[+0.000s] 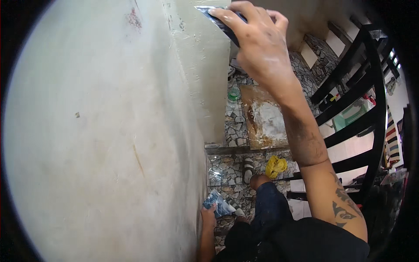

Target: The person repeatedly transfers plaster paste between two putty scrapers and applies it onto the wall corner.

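My right hand point(266, 48) is raised at the top of the view, its fingers closed round a dark flat putty scraper point(227, 29). The scraper's edge is at the wall's pale corner strip point(196, 56); whether it touches I cannot tell. White smears mark the back of this hand. Low beside the wall, my left hand point(209, 216) grips a flat blue piece smeared with white point(221, 205), perhaps another scraper. The large off-white wall point(100, 144) fills the left side, with a reddish stain, a brown streak and a small chip on it.
Below lies a stone-patterned stair floor with a step edge point(248, 150). A board with white putty point(268, 120), a green-capped clear bottle point(233, 94) and a crumpled yellow bag point(276, 167) rest on it. A black railing point(377, 87) curves along the right.
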The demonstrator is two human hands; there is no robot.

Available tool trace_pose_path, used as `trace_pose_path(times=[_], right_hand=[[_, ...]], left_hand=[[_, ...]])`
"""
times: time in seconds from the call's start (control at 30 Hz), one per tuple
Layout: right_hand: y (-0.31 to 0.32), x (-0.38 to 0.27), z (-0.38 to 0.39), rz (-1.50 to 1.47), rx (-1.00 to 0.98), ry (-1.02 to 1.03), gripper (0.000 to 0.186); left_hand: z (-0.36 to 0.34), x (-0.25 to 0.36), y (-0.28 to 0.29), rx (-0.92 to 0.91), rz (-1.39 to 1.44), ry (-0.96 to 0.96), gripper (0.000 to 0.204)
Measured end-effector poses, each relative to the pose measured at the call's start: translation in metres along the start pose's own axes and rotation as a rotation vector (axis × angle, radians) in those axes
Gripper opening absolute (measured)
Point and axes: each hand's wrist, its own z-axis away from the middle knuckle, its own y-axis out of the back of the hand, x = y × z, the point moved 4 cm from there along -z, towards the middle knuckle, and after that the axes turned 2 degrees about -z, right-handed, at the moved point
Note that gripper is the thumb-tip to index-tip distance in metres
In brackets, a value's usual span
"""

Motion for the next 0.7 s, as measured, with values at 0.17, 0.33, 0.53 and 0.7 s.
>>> trace_pose_path(times=[0.17,0.33,0.53,0.7], right_hand=[[-0.004,-0.018,-0.017,0.206,0.107,-0.009,0.029],[-0.019,-0.024,-0.02,0.219,0.139,-0.01,0.03],[-0.051,-0.019,-0.002,0.318,0.186,0.002,0.043],[-0.082,-0.013,0.029,0.263,0.127,-0.031,0.044]], left_hand=[[0.008,0.022,-0.008,0.004,-0.053,-0.022,0.022],[0.005,-0.003,0.012,0.018,0.015,0.038,0.025],[-0.012,-0.021,0.014,-0.046,0.003,0.05,0.03],[-0.017,-0.016,0.017,-0.05,-0.03,0.016,0.032]])
